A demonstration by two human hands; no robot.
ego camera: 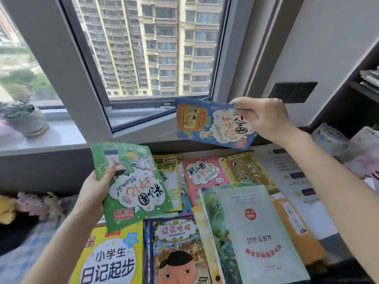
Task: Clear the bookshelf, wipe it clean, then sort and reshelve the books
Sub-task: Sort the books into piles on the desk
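Note:
My left hand point(96, 189) grips a green cartoon book point(133, 187) by its left edge, thumb on the cover, held above the desk. Higher up at the right, my right hand point(264, 117) pinches a blue cartoon book point(207, 124) by its right edge, in front of the window frame. Below them several books lie spread flat: a pink one point(203, 173), a yellow one point(110, 257), a blue one with a drawn face point(176, 251) and a pale grey-green one point(260, 232). The dark bookshelf point(361, 89) stands at the far right.
An open window point(147, 48) and a white sill point(67, 136) run behind the books. A potted plant point(24, 117) stands on the sill at the left. Plush toys point(34, 203) lie at the lower left. A dark wall switch panel point(293, 92) is beside the shelf.

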